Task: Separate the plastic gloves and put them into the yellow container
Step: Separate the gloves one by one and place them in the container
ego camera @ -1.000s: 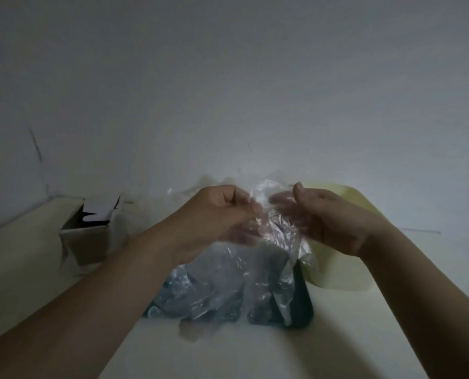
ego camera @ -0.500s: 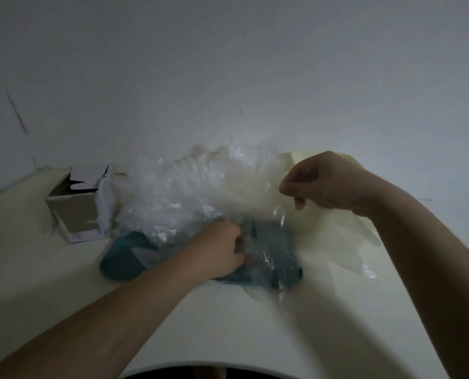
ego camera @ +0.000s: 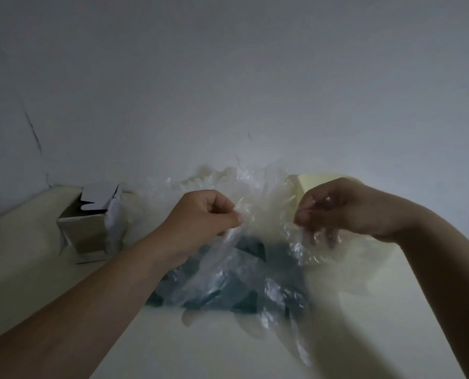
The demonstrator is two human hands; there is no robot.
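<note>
Two containers stand on the counter (ego camera: 217,351). The yellow container (ego camera: 319,184) is at the back on the right, mostly hidden behind my right hand (ego camera: 339,207), so I cannot tell what is inside it. The cardboard box (ego camera: 87,233) stands well apart at the left, near the wall, with its top flaps open; the inside is dark, and some pale film hangs at its right side. Between them lies a loose pile of plastic gloves (ego camera: 238,285) on something dark teal (ego camera: 251,247), and whether that is a tray or a cloth I cannot tell. I hold one bunch of clear gloves (ego camera: 266,214) up in the air above this pile, just in front of the yellow container. My left hand (ego camera: 203,214) pinches its left edge between thumb and curled fingers, and my right hand grips the right edge with curled fingers, some of them seen through the film. The bunch is spread between my two hands, so its long axis runs from left to right. Its crumpled upper part rises toward the wall, and one strip hangs down from my left hand to the pile.
</note>
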